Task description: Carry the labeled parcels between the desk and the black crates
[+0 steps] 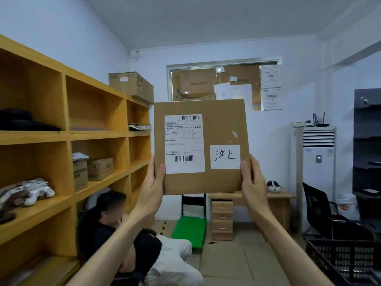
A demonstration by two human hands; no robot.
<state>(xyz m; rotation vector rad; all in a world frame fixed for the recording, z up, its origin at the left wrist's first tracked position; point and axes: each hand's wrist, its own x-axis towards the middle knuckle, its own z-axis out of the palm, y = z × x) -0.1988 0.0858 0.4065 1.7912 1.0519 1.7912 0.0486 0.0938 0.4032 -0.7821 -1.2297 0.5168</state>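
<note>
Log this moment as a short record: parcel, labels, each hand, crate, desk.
parcel: flat brown cardboard parcel, held up upright in front of the camera
labels: printed shipping label on its left part; white handwritten sticker at lower right
left hand: left hand grips the parcel's lower left edge
right hand: right hand grips the lower right edge
crate: black crate on the floor, lower right
desk: wooden desk behind the parcel

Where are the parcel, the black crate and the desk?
parcel (pixel 218 120), head view, bare cardboard front.
black crate (pixel 342 259), head view, mesh side wall.
desk (pixel 274 196), head view, bare top edge.
</note>
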